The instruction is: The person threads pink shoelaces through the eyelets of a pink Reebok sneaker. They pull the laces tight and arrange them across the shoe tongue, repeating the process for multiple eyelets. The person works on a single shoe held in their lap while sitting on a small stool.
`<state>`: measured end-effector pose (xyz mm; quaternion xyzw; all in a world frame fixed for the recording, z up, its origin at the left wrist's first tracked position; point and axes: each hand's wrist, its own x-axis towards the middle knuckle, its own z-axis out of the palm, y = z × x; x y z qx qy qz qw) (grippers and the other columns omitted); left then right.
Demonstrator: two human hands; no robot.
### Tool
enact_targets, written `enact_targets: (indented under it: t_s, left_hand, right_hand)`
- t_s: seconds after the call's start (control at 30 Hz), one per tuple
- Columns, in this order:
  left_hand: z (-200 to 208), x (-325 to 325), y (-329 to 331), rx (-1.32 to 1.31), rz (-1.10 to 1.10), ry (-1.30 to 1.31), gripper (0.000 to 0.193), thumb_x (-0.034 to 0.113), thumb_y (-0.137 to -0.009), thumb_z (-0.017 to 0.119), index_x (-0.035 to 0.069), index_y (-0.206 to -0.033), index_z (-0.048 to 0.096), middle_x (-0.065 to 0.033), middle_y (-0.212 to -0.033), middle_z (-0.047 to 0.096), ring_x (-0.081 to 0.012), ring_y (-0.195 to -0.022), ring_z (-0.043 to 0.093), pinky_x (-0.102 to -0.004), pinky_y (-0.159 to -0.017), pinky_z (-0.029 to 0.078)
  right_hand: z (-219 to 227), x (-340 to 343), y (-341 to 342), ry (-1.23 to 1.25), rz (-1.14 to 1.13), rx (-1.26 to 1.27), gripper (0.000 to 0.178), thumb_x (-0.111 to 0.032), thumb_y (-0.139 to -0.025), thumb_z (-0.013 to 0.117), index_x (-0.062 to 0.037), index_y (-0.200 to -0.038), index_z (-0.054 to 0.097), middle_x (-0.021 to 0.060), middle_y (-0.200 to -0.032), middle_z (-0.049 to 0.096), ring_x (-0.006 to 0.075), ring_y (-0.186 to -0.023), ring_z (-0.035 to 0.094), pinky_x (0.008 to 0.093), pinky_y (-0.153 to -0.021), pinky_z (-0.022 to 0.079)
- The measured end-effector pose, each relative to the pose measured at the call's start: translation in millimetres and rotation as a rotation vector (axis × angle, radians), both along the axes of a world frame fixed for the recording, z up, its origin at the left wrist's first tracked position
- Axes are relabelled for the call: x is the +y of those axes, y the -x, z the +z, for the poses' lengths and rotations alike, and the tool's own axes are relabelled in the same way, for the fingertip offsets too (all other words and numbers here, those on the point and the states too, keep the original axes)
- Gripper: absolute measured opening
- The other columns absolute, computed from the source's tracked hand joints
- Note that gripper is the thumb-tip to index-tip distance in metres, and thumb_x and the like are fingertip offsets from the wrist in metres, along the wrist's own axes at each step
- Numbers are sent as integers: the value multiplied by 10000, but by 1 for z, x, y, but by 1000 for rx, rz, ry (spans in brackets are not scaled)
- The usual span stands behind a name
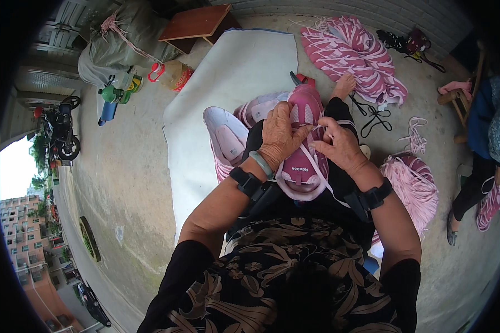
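A pink sneaker (306, 100) lies across my lap, its toe pointing away and its padded opening nearest me. My left hand (283, 130) is closed over the left side of the sneaker, with the thumb reaching in to the lacing. Finger and thumb of my right hand (341, 144) pinch a pale pink shoelace (312, 161) at the right side of the eyelets. Part of that lace trails over the shoe's opening. To the left stand more light-lined pink shoes (228, 141), partly behind my left hand and leg.
A white sheet (200, 100) covers the ground ahead and left. Bundled pink-and-white laced pieces (353, 53) lie beyond my foot, and a pile of pink laces (411, 191) sits at my right. Bottles (175, 75) and a wooden stool (197, 25) stand far left. Another person (486, 139) sits at right.
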<state>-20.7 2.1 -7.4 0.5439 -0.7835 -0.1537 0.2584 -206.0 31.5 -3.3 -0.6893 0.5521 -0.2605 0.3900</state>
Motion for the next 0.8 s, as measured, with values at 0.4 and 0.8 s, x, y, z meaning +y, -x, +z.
enact_targets:
  t_s: [0.4, 0.8]
  left_hand:
    - [2, -21, 0, 33, -97, -549, 1259, 513, -507, 800, -46, -1370, 74, -273, -1324, 323, -351, -1232, 366, -345, -1011, 316]
    - [4, -5, 16, -77, 7, -392, 1077, 266, -567, 762, 27, -1385, 103, -251, -1300, 337, -390, -1131, 426, -414, -971, 341]
  right_hand:
    - [7, -2, -13, 15, 22, 378, 554, -136, -657, 646, 20, -1149, 442, 156, -777, 607, 301, -718, 612, 374, -655, 488]
    - [-4, 7, -26, 217, -105, 457, 378, -65, -653, 571, 56, -1004, 504, 209, -771, 610, 356, -722, 610, 408, -642, 494]
